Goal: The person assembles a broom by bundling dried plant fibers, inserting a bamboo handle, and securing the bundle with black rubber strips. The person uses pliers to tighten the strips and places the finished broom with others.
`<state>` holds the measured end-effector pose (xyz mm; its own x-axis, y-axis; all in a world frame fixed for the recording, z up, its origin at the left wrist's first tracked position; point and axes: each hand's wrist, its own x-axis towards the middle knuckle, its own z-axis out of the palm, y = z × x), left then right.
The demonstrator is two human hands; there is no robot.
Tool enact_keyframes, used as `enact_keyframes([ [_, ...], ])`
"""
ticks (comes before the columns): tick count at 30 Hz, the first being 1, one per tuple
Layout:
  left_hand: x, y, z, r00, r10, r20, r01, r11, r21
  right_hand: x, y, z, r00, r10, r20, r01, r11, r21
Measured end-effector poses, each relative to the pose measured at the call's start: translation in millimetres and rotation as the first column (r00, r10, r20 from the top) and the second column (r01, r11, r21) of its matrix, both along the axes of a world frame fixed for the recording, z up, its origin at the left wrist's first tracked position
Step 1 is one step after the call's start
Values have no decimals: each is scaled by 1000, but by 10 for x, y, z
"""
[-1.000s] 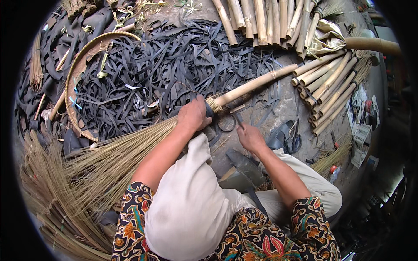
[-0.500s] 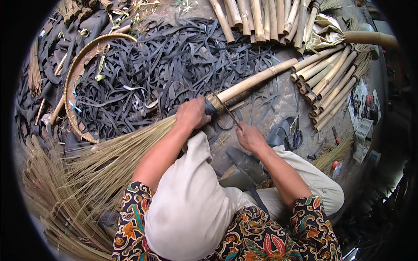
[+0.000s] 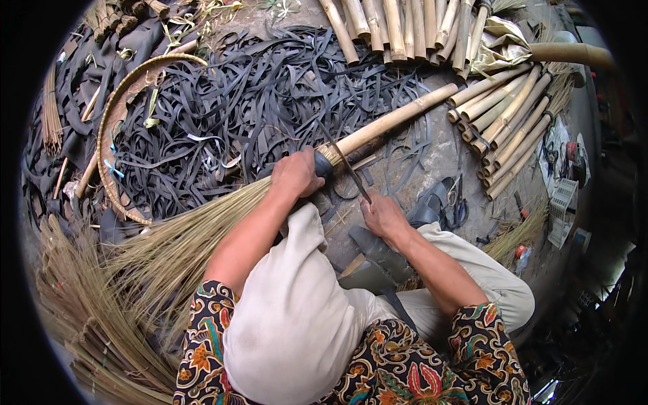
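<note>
A grass broom [image 3: 202, 223] with a pale bamboo handle [image 3: 398, 120] lies slantwise across my raised knee. My left hand [image 3: 295, 175] is closed round the broom's neck, beside a dark rubber band [image 3: 322, 164] wound about it. In my right hand [image 3: 385, 217] is a long, thin, dark blade, a knife [image 3: 347, 165] by its look. Its grip is hidden in my fist. The blade crosses the broom just past the band, where cut stalk ends surround the handle.
Dark rubber strips [image 3: 250, 94] fill a round woven tray [image 3: 108, 128] and spill around it. Bamboo-handled brooms [image 3: 503, 128] lie stacked at the right, with more bamboo handles [image 3: 405, 30] beyond. Loose grass bundles [image 3: 88, 304] rest at the lower left. Scissors [image 3: 459, 210] lie near my right foot.
The whole view has shifted slightly. My right hand and the knife have moved a little left; my left hand keeps its hold on the broom.
</note>
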<state>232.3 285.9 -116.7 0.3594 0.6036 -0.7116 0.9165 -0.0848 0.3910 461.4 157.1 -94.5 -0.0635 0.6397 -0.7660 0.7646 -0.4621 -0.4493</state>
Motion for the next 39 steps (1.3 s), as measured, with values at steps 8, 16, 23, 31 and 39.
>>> enact_keyframes([
  [8,0,43,-32,1000,-2,19,2,1000,-4,-111,-31,-42,1000,23,-3,-23,999,28],
  [16,-28,53,-45,992,17,126,-26,997,67,-118,29,11,1000,12,-10,-13,999,-35],
  [23,37,68,-3,999,-33,-7,33,999,-2,-120,73,87,972,-222,84,226,973,-46],
  [31,39,96,-21,999,-30,-23,29,999,-36,-203,-55,-29,992,-95,78,87,992,96],
  [39,22,76,-10,998,25,57,-32,992,122,-242,-20,2,995,-79,66,74,995,73],
])
